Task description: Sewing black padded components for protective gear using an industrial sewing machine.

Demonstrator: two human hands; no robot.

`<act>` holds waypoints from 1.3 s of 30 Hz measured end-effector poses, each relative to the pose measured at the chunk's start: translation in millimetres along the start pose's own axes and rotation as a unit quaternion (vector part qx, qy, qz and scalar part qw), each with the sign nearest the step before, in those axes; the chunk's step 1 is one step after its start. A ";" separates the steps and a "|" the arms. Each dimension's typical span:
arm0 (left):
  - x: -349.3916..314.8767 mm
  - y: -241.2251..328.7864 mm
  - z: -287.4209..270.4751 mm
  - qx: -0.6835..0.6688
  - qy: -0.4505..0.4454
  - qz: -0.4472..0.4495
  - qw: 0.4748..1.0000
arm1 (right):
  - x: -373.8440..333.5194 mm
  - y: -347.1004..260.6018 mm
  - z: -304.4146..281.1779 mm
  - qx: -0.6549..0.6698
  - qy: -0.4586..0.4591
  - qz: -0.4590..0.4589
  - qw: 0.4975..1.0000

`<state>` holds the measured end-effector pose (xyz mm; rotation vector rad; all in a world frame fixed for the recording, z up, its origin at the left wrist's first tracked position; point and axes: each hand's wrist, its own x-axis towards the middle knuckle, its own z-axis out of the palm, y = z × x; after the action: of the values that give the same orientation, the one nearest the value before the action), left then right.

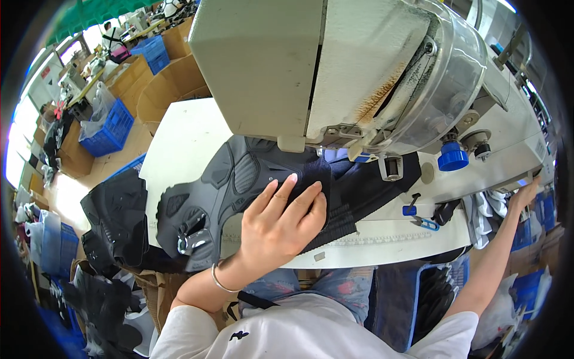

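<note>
My left hand (284, 218) lies on a black moulded panel (230, 173) with raised padded sections, its fingers stretched out and pressing the material down. The panel rests on the white table (179, 134) under the head of a large sewing machine (257, 66). Beside those fingers, black ribbed fabric (373, 194) runs beneath the needle area, and the machine head hides the stitching point. Far to the right, my right hand (527, 192) touches the machine's right end. Its fingers are too small and partly hidden to make out.
Blue-handled thread snips (426, 224) and a small blue-and-black tool (410, 206) lie right of the fabric. A stack of black panels (116, 218) hangs at the table's left edge. Blue crates (110, 128) and cardboard boxes (170, 87) stand on the floor beyond.
</note>
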<state>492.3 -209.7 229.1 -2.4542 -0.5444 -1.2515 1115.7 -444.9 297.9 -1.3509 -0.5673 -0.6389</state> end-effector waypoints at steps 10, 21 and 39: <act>1.2 15.0 -1.7 0.023 -0.012 -0.058 0.998 | -106.3 -58.9 28.9 0.062 0.054 0.056 0.995; 3.1 18.6 -3.9 0.018 -0.013 -0.073 0.997 | -256.2 -43.9 34.2 -0.042 0.083 -0.044 0.995; 3.0 28.6 -2.5 0.014 -0.007 -0.103 0.995 | 31.1 3.6 -19.2 -0.063 -0.054 -0.054 0.995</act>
<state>505.8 -235.2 229.6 -2.4360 -0.8303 -1.2936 1140.4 -466.4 314.6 -1.4870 -0.7012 -0.7027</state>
